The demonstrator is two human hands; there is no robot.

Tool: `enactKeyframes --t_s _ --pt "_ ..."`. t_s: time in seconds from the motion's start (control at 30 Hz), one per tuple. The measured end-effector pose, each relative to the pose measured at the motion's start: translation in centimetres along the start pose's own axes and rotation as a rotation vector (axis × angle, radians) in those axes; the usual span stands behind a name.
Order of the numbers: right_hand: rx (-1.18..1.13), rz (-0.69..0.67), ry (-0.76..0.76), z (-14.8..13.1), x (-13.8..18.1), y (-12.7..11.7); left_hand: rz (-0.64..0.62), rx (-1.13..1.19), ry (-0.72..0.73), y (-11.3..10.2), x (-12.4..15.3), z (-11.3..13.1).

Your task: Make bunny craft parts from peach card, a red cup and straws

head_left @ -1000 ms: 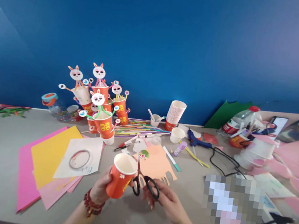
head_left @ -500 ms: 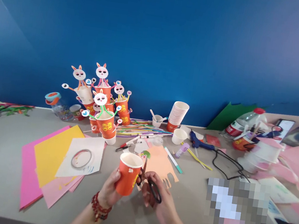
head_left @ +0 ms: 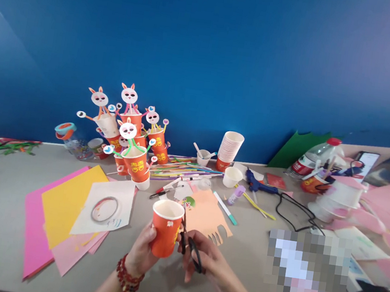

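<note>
A red paper cup (head_left: pixel 164 232) with a white rim and yellow lettering is upright in my left hand (head_left: pixel 144 243), whose fingers wrap round its side. On that wrist is a dark red bead bracelet. Black-handled scissors (head_left: pixel 195 256) sit in my right hand (head_left: pixel 205 263), fingers through the handles. Their blades point up and away, close beside the cup's right side; whether they touch it I cannot tell. Just beyond the cup lies a cut sheet of peach paper (head_left: pixel 207 215) with a round green-and-red sticker on it.
Rabbit-faced cup figures (head_left: pixel 137 164) stand back left. Coloured sheets (head_left: pixel 55 208) and a tape roll (head_left: pixel 104 209) lie left. Behind are stacked cups (head_left: pixel 229 151), a small white cup (head_left: pixel 232 177), a glue stick (head_left: pixel 236 195) and a blue glue gun (head_left: pixel 260 184) with a black cord.
The scissors have turned slightly, with their handles shifting left and down closer to the cup. My left hand still holds the cup, and the whole view has shifted a little.
</note>
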State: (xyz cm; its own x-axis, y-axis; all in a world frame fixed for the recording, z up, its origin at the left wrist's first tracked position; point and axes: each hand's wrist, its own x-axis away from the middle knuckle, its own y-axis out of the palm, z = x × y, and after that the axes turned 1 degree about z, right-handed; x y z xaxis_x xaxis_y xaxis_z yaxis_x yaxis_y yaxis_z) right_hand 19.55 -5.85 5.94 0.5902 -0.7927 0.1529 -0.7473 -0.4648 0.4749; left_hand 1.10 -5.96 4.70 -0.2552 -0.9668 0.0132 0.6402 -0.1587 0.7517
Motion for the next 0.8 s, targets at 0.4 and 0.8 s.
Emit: enactKeyframes --t_s 0.4,0.8 --pt "1.049 0.505 -0.260 0.7 0.8 -1.3 0.229 0.031 0.094 0.2 -0.4 -0.4" --pt "1.416 0.537 -0.629 -0.3 1.3 -0.7 0.256 -0.086 0.239 -0.1 -0.1 -1.5"
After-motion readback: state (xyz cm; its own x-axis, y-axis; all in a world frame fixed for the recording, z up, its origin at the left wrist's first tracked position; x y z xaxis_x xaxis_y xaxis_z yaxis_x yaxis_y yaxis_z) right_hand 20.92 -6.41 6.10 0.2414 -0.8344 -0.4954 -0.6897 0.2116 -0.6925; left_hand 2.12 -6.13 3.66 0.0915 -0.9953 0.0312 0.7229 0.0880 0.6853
